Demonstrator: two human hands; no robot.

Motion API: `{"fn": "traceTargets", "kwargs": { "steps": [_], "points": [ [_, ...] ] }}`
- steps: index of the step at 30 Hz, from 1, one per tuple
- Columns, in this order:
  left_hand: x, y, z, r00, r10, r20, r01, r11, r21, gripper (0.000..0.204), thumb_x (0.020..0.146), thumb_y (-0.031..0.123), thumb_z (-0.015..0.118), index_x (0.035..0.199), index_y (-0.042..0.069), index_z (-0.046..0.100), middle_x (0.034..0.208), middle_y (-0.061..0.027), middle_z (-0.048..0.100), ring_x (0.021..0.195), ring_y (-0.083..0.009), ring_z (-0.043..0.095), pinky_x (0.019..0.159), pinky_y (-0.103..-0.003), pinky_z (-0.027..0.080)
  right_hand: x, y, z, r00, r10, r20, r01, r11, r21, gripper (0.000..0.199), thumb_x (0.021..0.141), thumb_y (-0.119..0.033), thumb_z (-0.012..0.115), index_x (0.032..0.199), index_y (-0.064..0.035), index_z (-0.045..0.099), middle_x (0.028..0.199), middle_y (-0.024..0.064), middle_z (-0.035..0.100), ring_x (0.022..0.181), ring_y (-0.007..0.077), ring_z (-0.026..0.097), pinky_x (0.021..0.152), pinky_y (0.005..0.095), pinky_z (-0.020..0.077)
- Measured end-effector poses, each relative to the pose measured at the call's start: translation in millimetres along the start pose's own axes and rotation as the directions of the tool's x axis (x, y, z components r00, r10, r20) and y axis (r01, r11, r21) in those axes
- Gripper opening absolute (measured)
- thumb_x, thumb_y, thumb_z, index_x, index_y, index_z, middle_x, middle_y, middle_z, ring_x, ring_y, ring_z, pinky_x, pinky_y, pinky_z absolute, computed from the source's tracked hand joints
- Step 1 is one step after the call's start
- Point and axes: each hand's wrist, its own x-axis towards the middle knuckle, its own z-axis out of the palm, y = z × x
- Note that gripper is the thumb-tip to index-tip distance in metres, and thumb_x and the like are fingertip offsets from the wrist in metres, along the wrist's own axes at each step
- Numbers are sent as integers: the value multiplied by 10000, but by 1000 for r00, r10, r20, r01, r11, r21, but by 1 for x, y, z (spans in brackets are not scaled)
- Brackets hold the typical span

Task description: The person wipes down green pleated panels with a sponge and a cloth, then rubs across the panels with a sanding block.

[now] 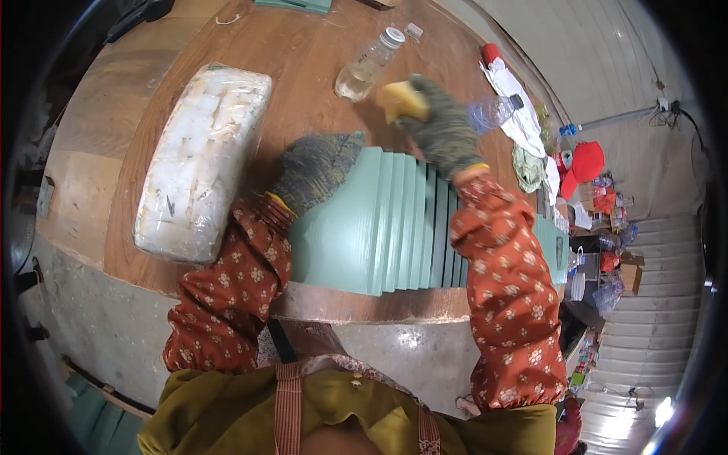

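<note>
Corrugated metal wall (pixel 656 265) on the right, concrete floor (pixel 98 303) below, and across the middle a brown wooden desk (pixel 303 53) carries the action. Front and centre, nearest the person, sits a row of green panels (pixel 349 227): they overlap like slid cards, the row's long axis running left to right, each exposed edge pointing away from the body. At least six by the edges that show; the right forearm covers some, so no exact total. Two gloved hands in play! On the left, the left hand (pixel 315 174) lies over the far-left corner of the leftmost panel, fingers pointing right and away; whether it grips the edge, I cannot tell. Over to the right hand (pixel 446 133), reaching beyond the row, and its fingers are closed on one yellow sponge (pixel 404 101). Its free end points left; the glove hides the rest, so the long axis is unclear. Just beyond and left of the sponge, one glass jar (pixel 360 78) with a white lid, part-filled with liquid. One clear bottle (pixel 489 114) sits right of that hand. Out left, one film-wrapped white block (pixel 199 163), long axis running away from the person and slanting right.
</note>
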Motion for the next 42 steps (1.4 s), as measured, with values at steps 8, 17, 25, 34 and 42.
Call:
{"fn": "traceTargets", "kwargs": {
  "steps": [8,17,25,34,42],
  "points": [
    [4,-20,13,981,169,-92,-160,983,94,212,861,243,520,921,91,655,794,-157,665,703,-322,674,559,-472,525,-64,-32,2,977,-205,-52,207,978,24,610,750,-212,746,1294,-75,507,1194,159,606,1087,302,594,986,392,440],
    [-1,-28,4,993,59,98,-80,971,226,267,925,303,480,985,101,645,954,-145,664,882,-344,637,762,-434,503,-22,-43,-10,957,-233,-174,258,956,141,590,765,-188,787,1253,-11,509,1165,169,611,1089,272,616,911,364,530],
    [-6,-62,8,965,137,-222,-159,983,-87,343,948,336,451,1081,95,655,1014,-155,660,929,-347,630,793,-422,503,-105,-97,-11,959,-273,-71,282,941,189,562,764,-161,713,1265,-13,506,1058,166,647,949,327,646,853,398,518],
    [9,-35,19,998,-3,67,2,1000,22,318,945,267,471,1176,103,618,1057,-155,656,921,-334,623,796,-410,502,-232,-96,-58,923,-231,308,231,972,37,601,801,-255,672,1331,-56,469,1223,168,556,1098,316,558,951,424,452],
    [7,-47,32,928,352,-121,-322,922,217,385,937,197,464,1303,100,534,1187,-126,622,1045,-311,597,883,-407,483,-248,-101,-28,938,-240,251,248,969,3,745,670,-302,778,1341,-135,499,1300,107,536,1201,261,504,1069,431,333]
  ]
}}
